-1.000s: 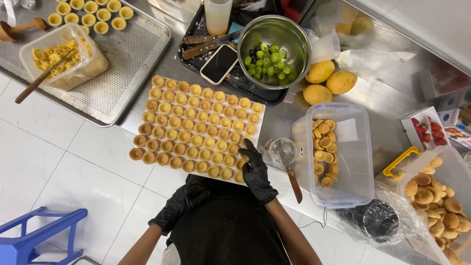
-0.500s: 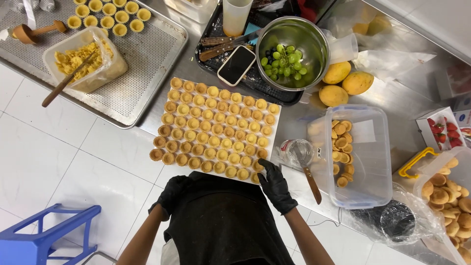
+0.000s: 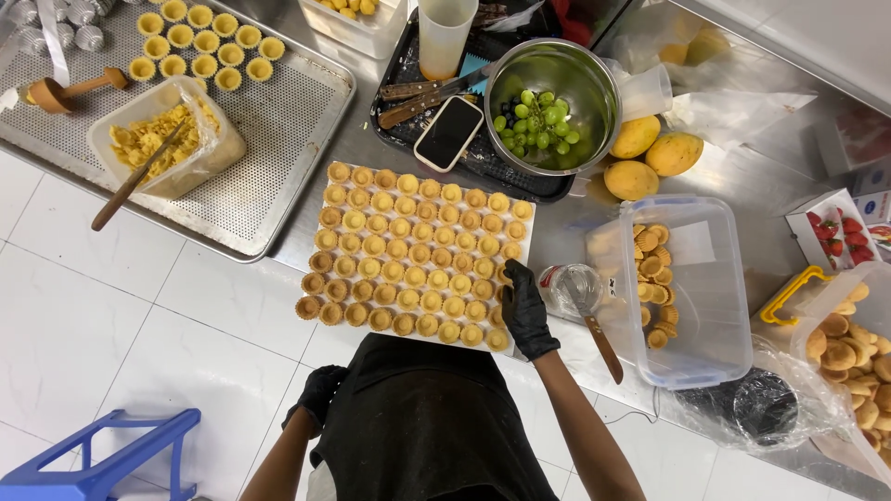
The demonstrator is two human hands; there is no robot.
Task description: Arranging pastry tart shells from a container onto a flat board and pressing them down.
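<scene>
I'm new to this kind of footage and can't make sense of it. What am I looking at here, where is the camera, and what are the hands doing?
There is no machine: a person in black gloves works at a steel counter, filmed from a camera on their head looking straight down. The right hand rests at the edge of a white board of small tart shells; whether it grips anything is hard to tell. The left hand hangs low by the dark apron, holding nothing visible. Nearby lie a clear tub with more shells, a metal bowl of green grapes, three mangoes, a phone and a perforated tray.
</scene>
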